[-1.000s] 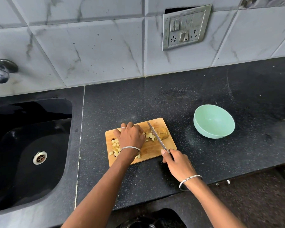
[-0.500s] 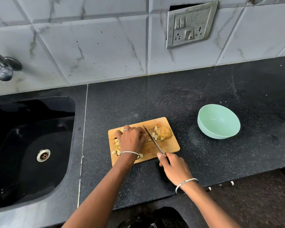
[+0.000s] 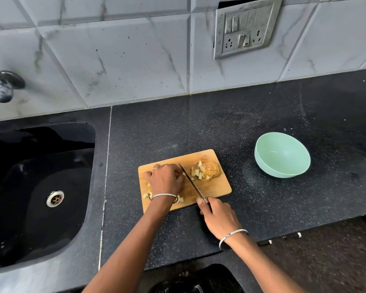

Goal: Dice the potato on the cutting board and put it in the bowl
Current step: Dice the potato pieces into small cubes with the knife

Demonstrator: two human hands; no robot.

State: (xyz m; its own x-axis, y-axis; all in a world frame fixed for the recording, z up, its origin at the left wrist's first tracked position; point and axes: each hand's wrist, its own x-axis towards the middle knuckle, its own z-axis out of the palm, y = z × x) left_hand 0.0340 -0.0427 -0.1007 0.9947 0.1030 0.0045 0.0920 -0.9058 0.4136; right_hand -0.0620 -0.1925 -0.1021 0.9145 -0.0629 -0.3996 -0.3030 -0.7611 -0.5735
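**DICING IN PROGRESS: HOLD AND BLADE POSITION**

Location of work: potato (image 3: pixel 211 171) on the cutting board (image 3: pixel 218 191). Partly an uncut chunk at the far right corner with loose dice (image 3: pixel 195 173) beside it, partly under and around the left hand. None visible in the bowl (image 3: pixel 282 155), set on the bench (image 3: pixel 262 115) to the right of the board and apart from it, presumably within reach for transfer.

Left hand (image 3: pixel 166 180): palm down over the left half of the board, knuckles up, fingers curled onto potato there. Probably tucked to keep the tips clear of the edge. Exact piece under the palm hidden.

Right hand (image 3: pixel 218 216): off the near edge of the board, fingers wrapped round the handle of the knife (image 3: pixel 191 181), one fingertip laid forward near the blade's heel, likely for control. Blade set diagonally, tip away, just beside the left knuckles, between that hand and the chunk.

Judged stage: dicing unfinished, transfer not yet begun.
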